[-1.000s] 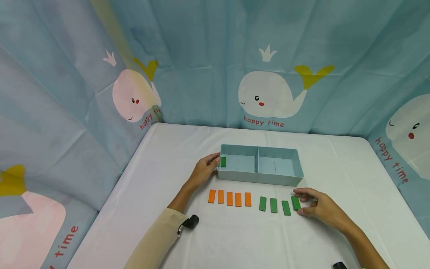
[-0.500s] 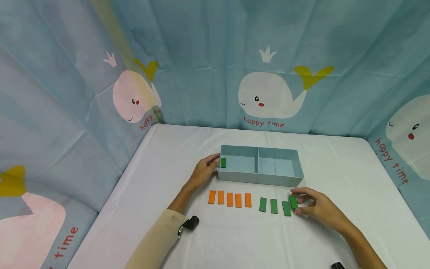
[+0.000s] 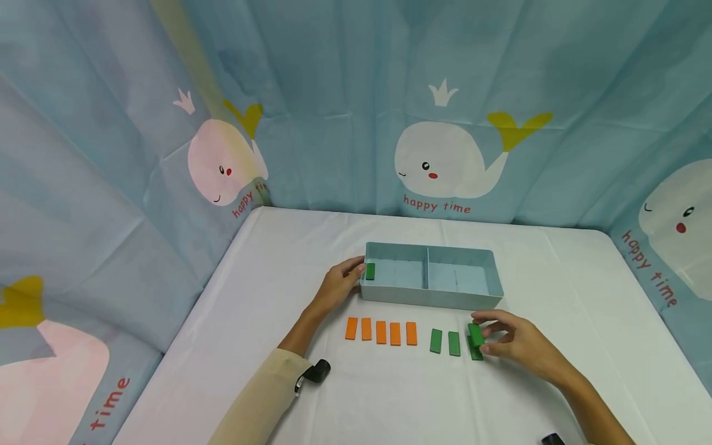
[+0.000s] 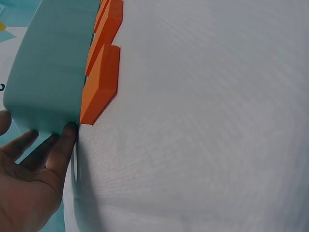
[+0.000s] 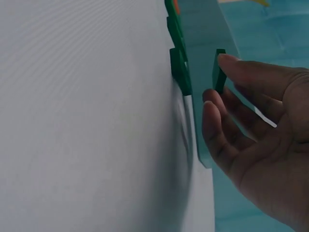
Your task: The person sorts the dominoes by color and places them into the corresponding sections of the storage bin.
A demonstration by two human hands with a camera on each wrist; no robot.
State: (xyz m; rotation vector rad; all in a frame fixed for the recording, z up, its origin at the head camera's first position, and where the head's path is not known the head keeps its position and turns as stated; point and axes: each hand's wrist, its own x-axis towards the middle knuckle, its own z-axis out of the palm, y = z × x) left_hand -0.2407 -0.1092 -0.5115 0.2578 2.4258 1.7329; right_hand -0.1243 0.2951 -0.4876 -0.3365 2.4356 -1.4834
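My left hand (image 3: 336,285) touches the left end of a blue-grey two-compartment box (image 3: 431,298), its thumb at the rim and its fingertips against the outer end wall in the left wrist view. Between thumb and fingers, my right hand (image 3: 520,343) pinches a flat green block (image 3: 476,334). In the right wrist view that held block (image 5: 218,72) is raised off the cloth. Below it in the head view, another green block (image 3: 475,353) is partly hidden. Two more green blocks (image 3: 436,341) lie to the left. One green block (image 3: 370,271) is inside the left compartment, by the end wall.
A row of several orange blocks (image 3: 381,332) lies on the white tablecloth (image 3: 389,395) in front of the box. A divider (image 3: 428,267) splits the box in two. Blue whale-print curtains (image 3: 328,142) stand behind and beside the table.
My right hand has lifted the rightmost green block and carried it left, over the neighbouring green block. The left hand and the box have kept their places.
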